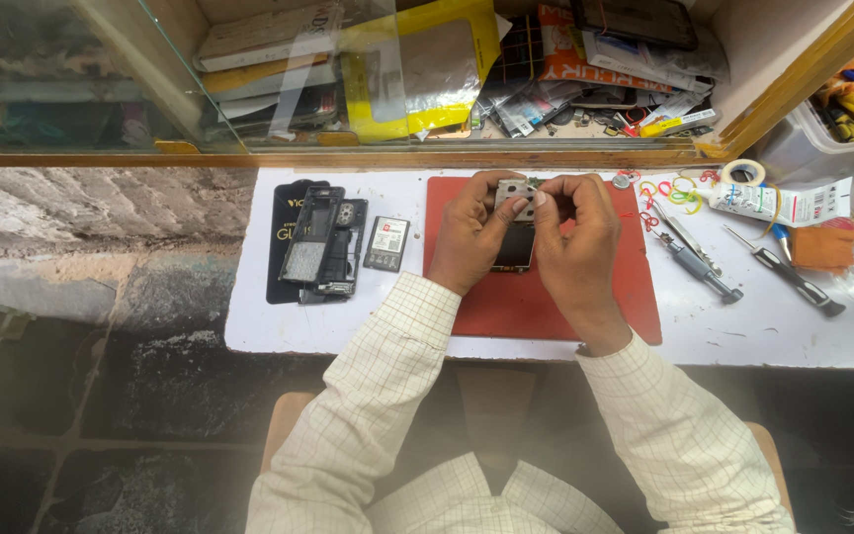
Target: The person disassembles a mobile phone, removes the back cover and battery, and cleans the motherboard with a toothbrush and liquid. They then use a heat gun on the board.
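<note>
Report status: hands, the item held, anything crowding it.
Left hand and right hand both gripping opened phone over red mat. Screwdrivers lie apart, right.

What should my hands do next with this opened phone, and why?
Probably lower the phone onto the red mat. Both the left hand and right hand hold it in the air with thumbs on its metal plate, so neither is free to reach the screwdrivers at the right.
</note>
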Demonstrator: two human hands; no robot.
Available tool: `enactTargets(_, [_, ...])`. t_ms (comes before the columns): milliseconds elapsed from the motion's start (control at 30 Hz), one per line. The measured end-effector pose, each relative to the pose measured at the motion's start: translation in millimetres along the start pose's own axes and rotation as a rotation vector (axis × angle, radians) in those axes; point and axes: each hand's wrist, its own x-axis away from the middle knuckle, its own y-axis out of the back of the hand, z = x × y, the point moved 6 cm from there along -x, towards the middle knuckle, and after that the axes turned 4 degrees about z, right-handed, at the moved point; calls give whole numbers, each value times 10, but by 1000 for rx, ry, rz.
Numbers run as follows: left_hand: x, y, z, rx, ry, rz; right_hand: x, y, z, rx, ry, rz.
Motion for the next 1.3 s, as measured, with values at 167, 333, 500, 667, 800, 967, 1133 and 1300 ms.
enactTargets(167, [-1,13,48,89,2,-3,-72,32,-96,-149,-82,54])
enactTargets(333, [3,-2,48,96,3,21,-145,118,-132,-191,-123,184])
enactTargets(500, [8,-21,35,79,13,33,-180,153,-87,-148,-131,235])
enactTargets(667, [5,-54,-8,137,13,66,-217,133,-12,-53,-101,232])
enactTargets(800, [35,-66,-99,15,-14,51,-228,127,38,44,-98,255])
enactTargets(967, [45,-51,-172,-141,5,3,-210,109,63,116,-153,237])
enactTargets(1133, [37,-25,-204,-141,-41,-12,-204,50,8,94,-252,232])
enactTargets(1300, [24,4,-194,-193,-78,-35,-204,31,61,113,-165,183])
